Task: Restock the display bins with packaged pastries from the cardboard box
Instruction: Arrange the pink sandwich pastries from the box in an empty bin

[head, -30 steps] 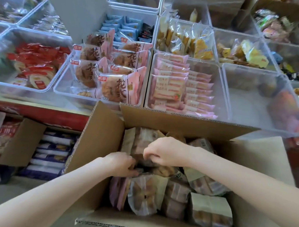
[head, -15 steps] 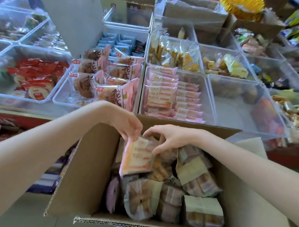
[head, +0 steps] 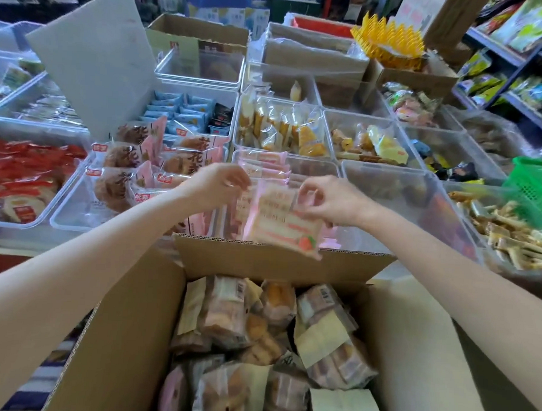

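Left hand [head: 216, 184], fingers curled, pinching the left top edge of a flat pink plastic-wrapped pastry packet [head: 278, 219]. Held over the clear plastic bin of matching pink packets [head: 315, 168], just beyond the far flap of the open brown cardboard box [head: 118, 338]. Likely light, soft, crushable, slippery film; best gripped by the sealed edges. Right hand [head: 335, 202] pinching the right top corner.

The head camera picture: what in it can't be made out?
- Print on the pink packet held by both hands: blurred.
- Front of the pink-packet bin: hidden by the left hand, right hand and the box flap.
- Box bottom: buried under pastries.
- Clear bin's contents: blurred by its wall.
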A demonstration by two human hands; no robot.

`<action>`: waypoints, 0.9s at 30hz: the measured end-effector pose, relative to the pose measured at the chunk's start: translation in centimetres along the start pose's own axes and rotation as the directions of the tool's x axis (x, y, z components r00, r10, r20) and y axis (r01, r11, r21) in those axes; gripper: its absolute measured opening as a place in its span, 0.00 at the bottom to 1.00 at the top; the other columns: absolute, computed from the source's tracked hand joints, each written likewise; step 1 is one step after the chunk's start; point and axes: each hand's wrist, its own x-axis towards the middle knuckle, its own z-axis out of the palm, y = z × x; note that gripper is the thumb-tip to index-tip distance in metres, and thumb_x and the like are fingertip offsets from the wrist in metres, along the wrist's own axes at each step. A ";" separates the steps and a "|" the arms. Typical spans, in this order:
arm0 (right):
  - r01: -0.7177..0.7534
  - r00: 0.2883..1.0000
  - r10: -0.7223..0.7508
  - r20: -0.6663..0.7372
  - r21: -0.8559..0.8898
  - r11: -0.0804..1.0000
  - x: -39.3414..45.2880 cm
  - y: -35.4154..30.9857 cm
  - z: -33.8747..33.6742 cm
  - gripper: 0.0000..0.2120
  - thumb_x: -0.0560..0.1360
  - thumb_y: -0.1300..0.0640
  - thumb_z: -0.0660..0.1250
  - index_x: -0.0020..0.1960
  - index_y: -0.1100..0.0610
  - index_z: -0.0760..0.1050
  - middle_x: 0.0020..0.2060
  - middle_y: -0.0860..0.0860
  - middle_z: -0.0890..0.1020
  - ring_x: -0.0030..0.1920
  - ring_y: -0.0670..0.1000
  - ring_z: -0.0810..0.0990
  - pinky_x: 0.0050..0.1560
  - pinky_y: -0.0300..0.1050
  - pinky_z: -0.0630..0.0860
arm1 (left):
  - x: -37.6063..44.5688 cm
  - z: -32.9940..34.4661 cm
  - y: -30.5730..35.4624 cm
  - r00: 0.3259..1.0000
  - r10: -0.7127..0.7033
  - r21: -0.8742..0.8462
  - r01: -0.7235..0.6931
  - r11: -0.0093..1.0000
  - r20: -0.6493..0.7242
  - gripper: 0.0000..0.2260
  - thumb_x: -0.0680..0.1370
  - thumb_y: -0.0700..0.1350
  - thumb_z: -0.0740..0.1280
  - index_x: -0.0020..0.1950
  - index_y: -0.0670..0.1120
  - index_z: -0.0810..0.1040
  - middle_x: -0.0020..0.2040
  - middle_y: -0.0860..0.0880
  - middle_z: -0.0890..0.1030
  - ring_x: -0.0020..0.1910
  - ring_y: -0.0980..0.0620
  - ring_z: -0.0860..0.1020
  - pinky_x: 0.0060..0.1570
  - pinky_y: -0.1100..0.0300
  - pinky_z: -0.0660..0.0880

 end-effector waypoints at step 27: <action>0.611 0.787 -0.610 -0.095 -0.015 0.791 0.4 -3.8 9.9 0.08 0.73 0.66 0.64 0.47 0.59 0.80 0.38 0.51 0.83 0.35 0.43 0.78 0.40 0.37 0.76 | -10.9 8.5 -9.7 0.827 0.437 0.464 -0.560 0.686 0.353 0.10 0.71 0.45 0.57 0.36 0.49 0.77 0.32 0.53 0.77 0.30 0.52 0.78 0.28 0.64 0.72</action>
